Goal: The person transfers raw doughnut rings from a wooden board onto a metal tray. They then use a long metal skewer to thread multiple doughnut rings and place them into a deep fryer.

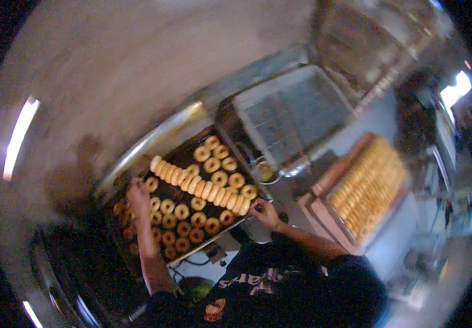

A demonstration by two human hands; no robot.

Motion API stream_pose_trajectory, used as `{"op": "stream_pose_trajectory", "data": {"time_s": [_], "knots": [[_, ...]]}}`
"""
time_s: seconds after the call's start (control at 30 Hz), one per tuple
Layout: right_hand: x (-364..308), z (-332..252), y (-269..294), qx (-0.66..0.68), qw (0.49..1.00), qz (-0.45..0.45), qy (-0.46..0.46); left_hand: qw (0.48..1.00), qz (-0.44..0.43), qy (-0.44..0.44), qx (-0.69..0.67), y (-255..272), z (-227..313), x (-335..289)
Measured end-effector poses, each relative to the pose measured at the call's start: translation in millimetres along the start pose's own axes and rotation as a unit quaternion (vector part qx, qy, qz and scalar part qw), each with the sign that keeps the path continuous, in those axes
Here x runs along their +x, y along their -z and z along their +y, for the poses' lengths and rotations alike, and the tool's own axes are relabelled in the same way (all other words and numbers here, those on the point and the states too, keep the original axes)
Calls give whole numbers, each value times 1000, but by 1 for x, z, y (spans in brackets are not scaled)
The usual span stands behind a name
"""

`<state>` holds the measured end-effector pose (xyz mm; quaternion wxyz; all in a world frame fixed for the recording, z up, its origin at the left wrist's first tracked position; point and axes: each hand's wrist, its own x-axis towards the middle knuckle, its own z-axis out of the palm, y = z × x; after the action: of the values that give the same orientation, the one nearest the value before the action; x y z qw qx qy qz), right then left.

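Observation:
A straight row of golden ring doughnuts [200,186], packed side by side as if on a rod, lies slantwise over a dark rectangular pan. My right hand [266,213] is closed at the near right end of this row; the rod itself is hidden. On the pan's left side, my left hand [137,195] has its fingers drawn together, close beside a single ring doughnut [152,184]. What those fingers hold, if anything, I cannot make out. Loose ring doughnuts [183,228] cover much of the pan on both sides of the row, several of them browner.
To the right stands a box-like tray [329,221] filled with rows of doughnuts. Behind the pan is a wide grey metal basin or tray [296,115], with a small round container [263,170] at its near corner. A pale metal rim [159,134] runs along the pan's far left.

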<state>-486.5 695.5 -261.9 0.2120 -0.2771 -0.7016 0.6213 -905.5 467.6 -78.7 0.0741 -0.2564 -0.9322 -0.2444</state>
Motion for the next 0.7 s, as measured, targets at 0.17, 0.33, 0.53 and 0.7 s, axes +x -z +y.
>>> {"op": "stream_pose_trajectory", "data": {"time_s": [0.17,0.33,0.53,0.7], "knots": [[20,-24,87,-48,981,186,3,973,131,-90,-167,-13,137,-11],[77,-38,219,-208,900,381,-35,959,54,-76,-268,-52,218,-55],[141,11,357,-310,841,430,-107,972,-47,2,-231,-83,236,-104],[163,42,404,-390,803,433,-124,994,-43,-85,-58,-83,185,-137]]}}
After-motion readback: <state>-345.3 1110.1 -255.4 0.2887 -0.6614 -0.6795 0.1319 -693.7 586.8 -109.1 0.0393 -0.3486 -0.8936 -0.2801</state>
